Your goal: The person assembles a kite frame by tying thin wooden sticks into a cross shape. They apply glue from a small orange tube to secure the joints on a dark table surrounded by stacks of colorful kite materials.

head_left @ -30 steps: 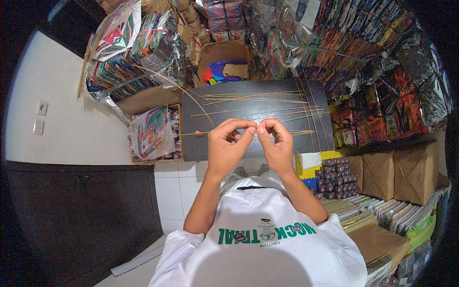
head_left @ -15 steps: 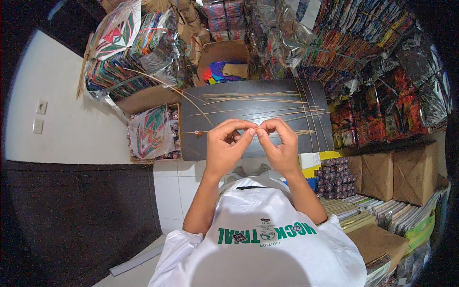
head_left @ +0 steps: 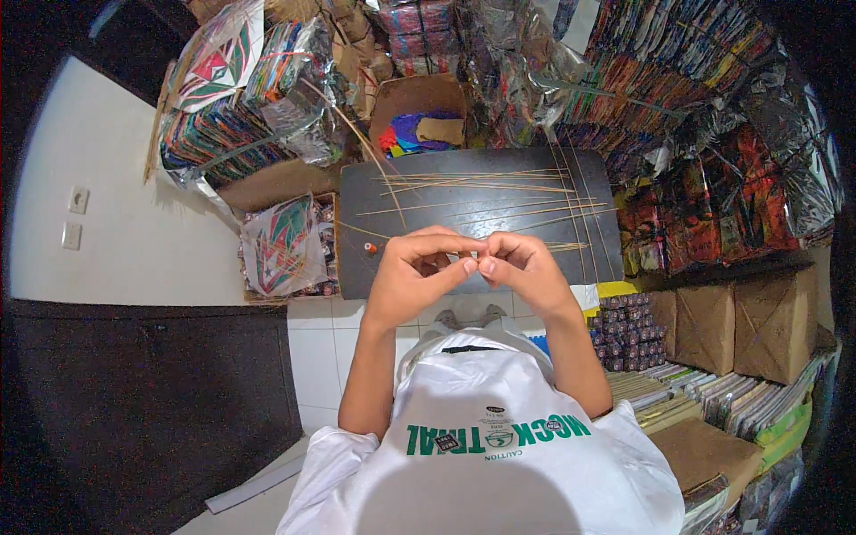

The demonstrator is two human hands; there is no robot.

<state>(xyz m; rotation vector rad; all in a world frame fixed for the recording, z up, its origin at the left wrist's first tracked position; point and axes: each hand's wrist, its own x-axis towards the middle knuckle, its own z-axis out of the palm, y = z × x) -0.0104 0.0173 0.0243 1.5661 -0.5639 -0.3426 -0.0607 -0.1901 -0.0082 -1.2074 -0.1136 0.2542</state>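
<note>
The left hand (head_left: 415,278) and right hand (head_left: 528,272) meet fingertip to fingertip, seemingly for fine control, though whether they clamp anything I cannot tell, while thin sticks (head_left: 481,184) lie farther across the worktop (head_left: 361,278), apparently spread for easy picking.

On the near side of the dark table (head_left: 366,281), my white T-shirt (head_left: 490,486) carries bold green capitals (head_left: 437,441), upside down in my view, with a bowl-like emblem (head_left: 499,439) among them, one line of smaller green letters, and small print by a dark oval mark (head_left: 495,410). Right of the table, the marks on the red packages (head_left: 749,214) and small dark boxes (head_left: 629,334) are too blurred for me to read.
</note>
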